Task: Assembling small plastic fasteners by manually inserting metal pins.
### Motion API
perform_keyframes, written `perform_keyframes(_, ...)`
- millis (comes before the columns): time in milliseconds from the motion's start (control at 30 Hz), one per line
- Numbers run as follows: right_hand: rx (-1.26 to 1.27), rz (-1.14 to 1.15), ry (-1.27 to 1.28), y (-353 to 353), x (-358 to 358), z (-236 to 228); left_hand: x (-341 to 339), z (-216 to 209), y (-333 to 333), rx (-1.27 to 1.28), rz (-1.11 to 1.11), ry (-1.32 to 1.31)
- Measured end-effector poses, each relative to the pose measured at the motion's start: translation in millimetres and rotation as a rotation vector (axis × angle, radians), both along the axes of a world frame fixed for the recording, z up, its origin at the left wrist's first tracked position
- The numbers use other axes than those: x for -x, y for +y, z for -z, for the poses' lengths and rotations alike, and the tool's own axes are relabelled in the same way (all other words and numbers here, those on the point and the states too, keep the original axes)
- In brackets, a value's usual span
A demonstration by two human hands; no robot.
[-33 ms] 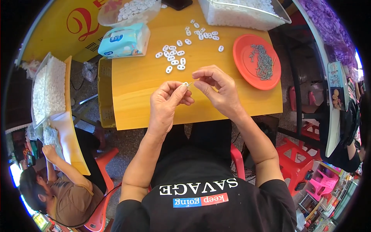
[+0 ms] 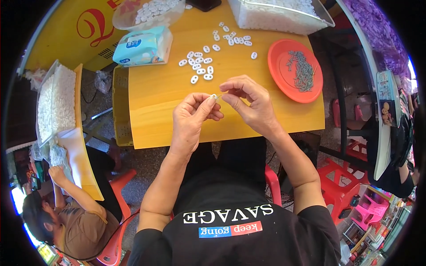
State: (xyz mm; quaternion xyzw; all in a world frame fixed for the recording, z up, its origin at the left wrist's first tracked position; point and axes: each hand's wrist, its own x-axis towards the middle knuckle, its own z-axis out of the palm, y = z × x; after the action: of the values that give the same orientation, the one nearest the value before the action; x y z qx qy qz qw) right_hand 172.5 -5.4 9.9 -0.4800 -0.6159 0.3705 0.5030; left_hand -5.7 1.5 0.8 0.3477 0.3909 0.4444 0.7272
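Note:
My left hand (image 2: 193,117) pinches a small white oval plastic piece (image 2: 214,96) between thumb and forefinger above the yellow table (image 2: 164,106). My right hand (image 2: 250,102) meets it from the right, its fingertips closed on a thin metal pin that touches the piece. Several loose white pieces (image 2: 199,66) lie on the table just beyond my hands, with more (image 2: 233,37) farther back. A red plate (image 2: 284,75) holding a pile of thin metal pins (image 2: 302,68) sits to the right of my right hand.
A clear bin of white pieces (image 2: 279,15) stands at the back right, a clear bag of pieces (image 2: 148,11) and a blue tissue pack (image 2: 142,46) at the back left. Another person (image 2: 66,217) works at a second table at lower left. Red stools (image 2: 337,181) stand on the right.

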Motion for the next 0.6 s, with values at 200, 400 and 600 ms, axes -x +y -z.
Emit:
perform_keyframes(200,-0.099,-0.071,-0.082,0.8,0.4,-3.6,-0.7,-5.4,-3.2,-0.036,0.019,0.043)
perform_keyframes(400,0.091,-0.048,0.130,-7.0,6.9,-3.9,-0.2,-6.0,-6.7,-0.102,0.031,0.100)
perform_keyframes(600,0.231,-0.078,0.338,-10.9,9.6,4.4,-2.2,-2.1,-9.7,-0.102,0.009,0.099)
